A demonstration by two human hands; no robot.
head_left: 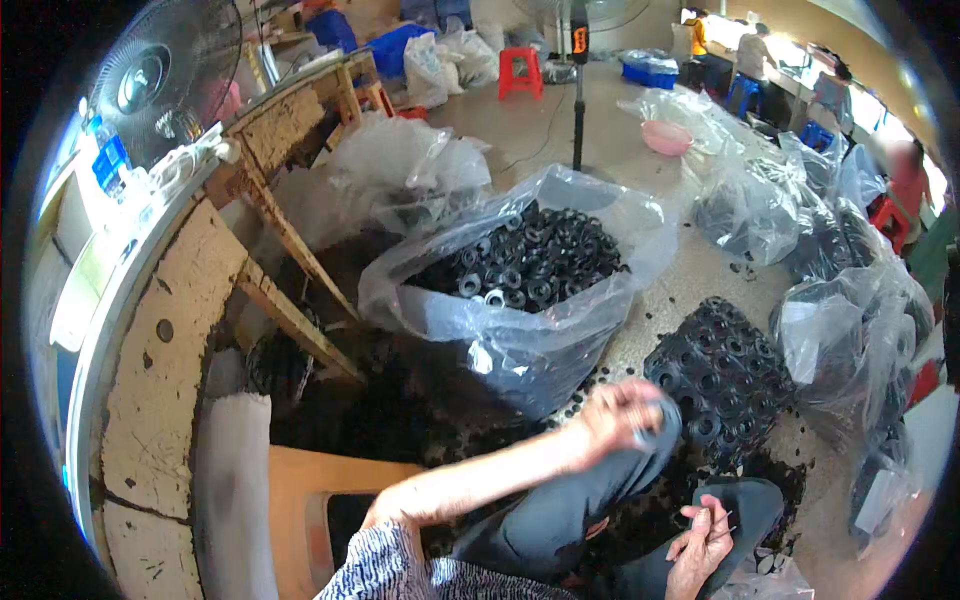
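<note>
A single head-worn fisheye camera looked steeply down from close above the seated person's lap, facing outward across the workshop floor (560, 120).

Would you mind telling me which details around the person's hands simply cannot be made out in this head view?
- Left hand: motion-blurred; it seems to grip a dark ring, but the grip is unclear.
- Right hand: something thin between the fingers, too small to identify.
- Black ring parts in the clear plastic bag: lower layers hidden by the top ones and the creased film.
- Bags at right: bent and cut off by the fisheye rim.
</note>
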